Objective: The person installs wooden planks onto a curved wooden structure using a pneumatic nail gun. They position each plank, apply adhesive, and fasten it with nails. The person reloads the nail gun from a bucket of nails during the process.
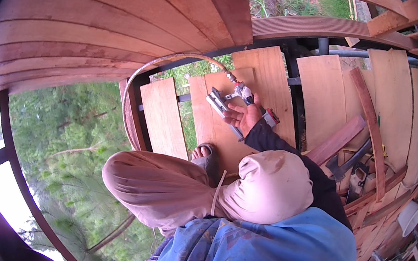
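Nearest, blue shirt and bent knees [270, 188] fill six o'clock. Beyond them one hand [244, 116], seemingly the right, grips a pneumatic nail gun [224, 105] against a plank [209, 125]; the other hand is hidden. The gun looks heavy, rigid metal, best held by its handle. Its air hose [176, 60] arcs toward ten o'clock.
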A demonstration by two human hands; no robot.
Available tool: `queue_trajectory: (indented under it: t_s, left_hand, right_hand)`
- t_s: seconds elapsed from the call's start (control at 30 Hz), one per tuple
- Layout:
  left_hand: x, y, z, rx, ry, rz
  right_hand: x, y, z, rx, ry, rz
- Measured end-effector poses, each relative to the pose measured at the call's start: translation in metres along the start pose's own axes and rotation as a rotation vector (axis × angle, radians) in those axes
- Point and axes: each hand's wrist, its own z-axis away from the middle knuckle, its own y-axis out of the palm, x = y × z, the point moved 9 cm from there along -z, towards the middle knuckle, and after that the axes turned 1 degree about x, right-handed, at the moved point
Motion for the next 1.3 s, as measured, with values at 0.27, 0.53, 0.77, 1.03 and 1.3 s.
queue_trajectory:
  t_s: [0.27, 0.53, 0.77, 1.03, 1.3]
  left_hand:
    - [-0.009, 0.009, 0.014, -0.028, -0.019, 0.014]
    - [-0.012, 0.028, 0.041, -0.074, -0.038, 0.093]
    - [-0.018, 0.054, 0.075, -0.108, -0.057, 0.227]
    - [-0.027, 0.101, 0.141, -0.102, -0.117, 0.408]
    - [-0.036, 0.132, 0.2, -0.091, -0.206, 0.568]
  right_hand:
    - [-0.011, -0.044, -0.047, -0.206, -0.056, -0.199]
    - [0.032, -0.03, -0.003, -0.238, -0.375, 0.171]
    - [0.12, -0.037, 0.045, -0.152, -1.06, 0.389]
    - [0.121, -0.105, 0.056, -0.26, -0.928, -0.239]
    - [0.12, -0.139, 0.059, -0.255, -0.792, -0.696]
